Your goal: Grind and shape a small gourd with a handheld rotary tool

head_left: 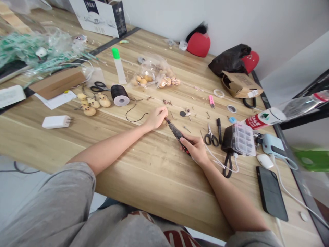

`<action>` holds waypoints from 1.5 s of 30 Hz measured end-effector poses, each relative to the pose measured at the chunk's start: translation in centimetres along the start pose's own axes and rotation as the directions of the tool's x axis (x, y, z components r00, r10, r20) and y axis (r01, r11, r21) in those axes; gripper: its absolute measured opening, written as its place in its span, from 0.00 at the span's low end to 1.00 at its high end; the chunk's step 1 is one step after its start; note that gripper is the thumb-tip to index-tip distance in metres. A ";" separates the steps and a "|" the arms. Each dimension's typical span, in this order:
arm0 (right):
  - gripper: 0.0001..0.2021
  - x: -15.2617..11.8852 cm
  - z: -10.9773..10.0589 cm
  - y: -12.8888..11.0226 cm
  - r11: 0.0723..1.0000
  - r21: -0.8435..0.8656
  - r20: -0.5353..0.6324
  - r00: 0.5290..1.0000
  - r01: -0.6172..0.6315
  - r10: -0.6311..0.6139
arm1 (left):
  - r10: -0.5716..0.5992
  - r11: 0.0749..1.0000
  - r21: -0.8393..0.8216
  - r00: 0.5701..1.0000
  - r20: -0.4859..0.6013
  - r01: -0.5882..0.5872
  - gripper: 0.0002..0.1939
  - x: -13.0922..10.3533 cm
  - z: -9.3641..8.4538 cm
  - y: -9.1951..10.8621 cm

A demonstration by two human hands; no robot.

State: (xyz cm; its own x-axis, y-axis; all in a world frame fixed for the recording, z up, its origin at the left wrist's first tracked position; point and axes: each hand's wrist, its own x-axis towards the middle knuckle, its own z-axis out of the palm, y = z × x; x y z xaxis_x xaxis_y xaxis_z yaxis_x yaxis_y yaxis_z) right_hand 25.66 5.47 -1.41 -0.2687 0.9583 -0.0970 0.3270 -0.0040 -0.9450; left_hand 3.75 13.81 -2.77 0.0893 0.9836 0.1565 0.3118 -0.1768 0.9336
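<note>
My right hand (194,148) is wrapped around a dark handheld rotary tool (175,132), which slants up and left. The tool's tip meets the fingertips of my left hand (156,118). That hand is closed in a pinch, and whatever it grips is too small to make out. Left of it, a loose black cord trails from a spool of black cord (119,94). Small bits (189,114) and a dark disc (182,113) lie just beyond the tool. Several small gourd-shaped figures (89,109) with drawn faces sit farther left.
Scissors (211,139), a black marker (219,131) and a compartment box (243,140) stand to the right, with a cable running beside them. A phone (271,192) lies at the front right. Clear bags of round pieces (154,77) and a green-capped bottle (119,67) are farther back.
</note>
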 end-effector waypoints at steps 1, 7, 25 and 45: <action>0.27 0.0 0.0 0.0 1.000 -0.003 -0.001 1.000 -0.003 0.003 | -0.001 1.000 0.000 1.000 -0.003 0.001 0.13 0.0 0.0 0.0; 0.27 0.0 -0.1 0.1 1.000 0.007 0.017 1.000 -0.007 0.007 | -0.001 1.000 0.003 1.000 -0.001 0.001 0.13 0.0 0.0 0.3; 0.28 0.0 -0.1 -0.3 1.000 -0.022 0.014 1.000 -0.015 0.016 | -0.008 1.000 0.022 1.000 0.002 0.008 0.13 0.0 0.0 0.0; 0.28 0.0 0.0 -0.2 1.000 -0.012 0.012 1.000 0.005 -0.004 | -0.020 1.000 0.016 1.000 0.005 0.020 0.12 -0.1 0.0 0.2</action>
State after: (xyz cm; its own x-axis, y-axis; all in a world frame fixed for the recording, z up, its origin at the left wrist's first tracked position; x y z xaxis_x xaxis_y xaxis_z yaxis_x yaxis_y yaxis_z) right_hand 25.63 5.43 -1.25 -0.2814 0.9547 -0.0968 0.3368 0.0038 -0.9416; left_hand 3.80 13.69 -2.64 0.0877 0.9868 0.1359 0.3291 -0.1574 0.9311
